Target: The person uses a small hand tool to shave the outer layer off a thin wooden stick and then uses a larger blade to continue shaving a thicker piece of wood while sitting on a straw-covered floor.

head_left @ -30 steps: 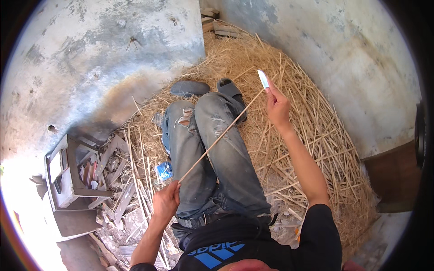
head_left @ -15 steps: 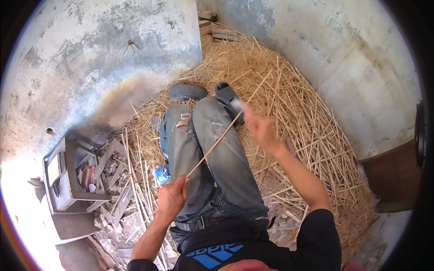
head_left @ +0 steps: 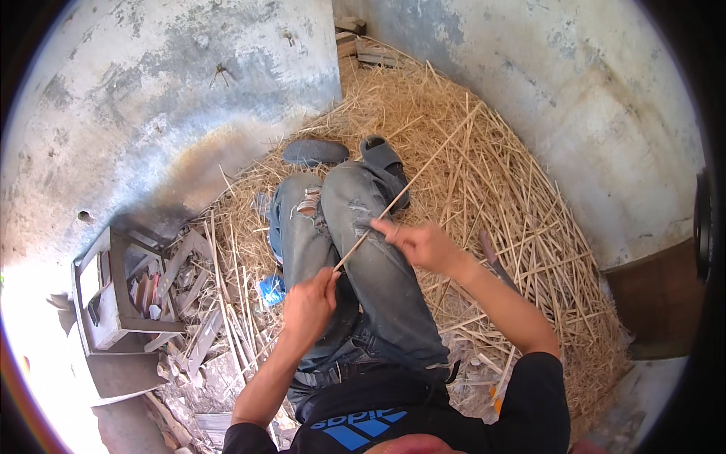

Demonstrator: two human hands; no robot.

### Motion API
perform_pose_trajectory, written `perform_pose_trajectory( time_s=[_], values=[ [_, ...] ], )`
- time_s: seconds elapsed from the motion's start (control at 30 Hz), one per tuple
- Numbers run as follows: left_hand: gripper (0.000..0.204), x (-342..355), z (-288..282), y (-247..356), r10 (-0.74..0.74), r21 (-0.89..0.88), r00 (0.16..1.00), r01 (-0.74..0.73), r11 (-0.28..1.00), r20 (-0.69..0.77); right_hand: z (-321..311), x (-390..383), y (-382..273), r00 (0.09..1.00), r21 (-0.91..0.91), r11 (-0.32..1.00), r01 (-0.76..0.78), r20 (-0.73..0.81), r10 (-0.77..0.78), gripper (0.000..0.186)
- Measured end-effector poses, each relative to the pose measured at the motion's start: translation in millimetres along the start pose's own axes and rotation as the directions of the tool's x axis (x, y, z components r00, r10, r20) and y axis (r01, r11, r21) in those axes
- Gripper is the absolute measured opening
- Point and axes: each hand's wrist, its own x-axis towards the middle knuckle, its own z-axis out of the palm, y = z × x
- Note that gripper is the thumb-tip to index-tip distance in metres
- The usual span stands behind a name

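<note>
In the head view, the left hand [head_left: 310,306] is closed in a loose fist, thumb and forefinger pinching a thin straw-coloured stick [head_left: 412,185] close to its lower end. The right hand [head_left: 423,246] is just beside it, farther up and to the right, with its thumb and fingers drawn together at the stick; whether anything else is tucked inside that hand I cannot tell. The stick slants from the left hand across the right thigh, past the right knee, and its far end lies over the heap of straw [head_left: 393,94].

The person sits with legs stretched forward in worn grey jeans [head_left: 393,276], torn at the knees, and a black shirt [head_left: 416,424] with a blue print. Beyond the knees are two dark slippers [head_left: 316,152]. A crumpled blue packet [head_left: 271,290] lies near the left thigh, and loose pale canes [head_left: 227,280] lie farther left, beside a wooden frame [head_left: 145,325] amid broken slats. A dark, narrow object [head_left: 496,262] shows on the straw just beyond the right forearm. Stained, peeling walls [head_left: 249,45] curve around the heap, and a brown panel [head_left: 656,299] stands at the right.
</note>
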Motion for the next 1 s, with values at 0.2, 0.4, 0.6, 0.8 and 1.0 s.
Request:
perform_pose_trajectory(
  time_s=[0.2,0.4,0.6,0.8,1.0],
  values=[
    [0.02,16.9,5.8,20.2,0.022,-0.042,1.0,-0.021,0.999,0.022,-18.3,8.4,18.5,0.911,-0.008,0.988,-0.153,-0.389,0.138,0.036],
    [0.023,22.7,10.0,21.2,0.012,-0.047,1.0,-0.011,0.999,0.017,-33.3,19.1,-14.4,0.903,-0.013,0.903,-0.429,-0.047,0.428,0.037],
    [0.023,33.8,6.1,26.8,0.009,-0.115,0.999,-0.004,0.993,0.046,21.5,2.1,-5.5,0.981,0.062,0.987,0.148,-0.133,-0.139,0.034],
    [0.027,32.3,1.9,16.0,0.019,-0.224,0.997,-0.003,0.975,0.068,-22.6,10.0,-25.8,0.74,0.708,0.688,-0.158,-0.376,0.557,0.03],
    [0.028,26.6,-5.5,10.4,-0.072,-0.358,0.971,0.152,0.921,0.228,-17.2,18.4,-11.3,0.53,0.662,0.673,-0.33,-0.46,0.712,0.04]
  ],
)
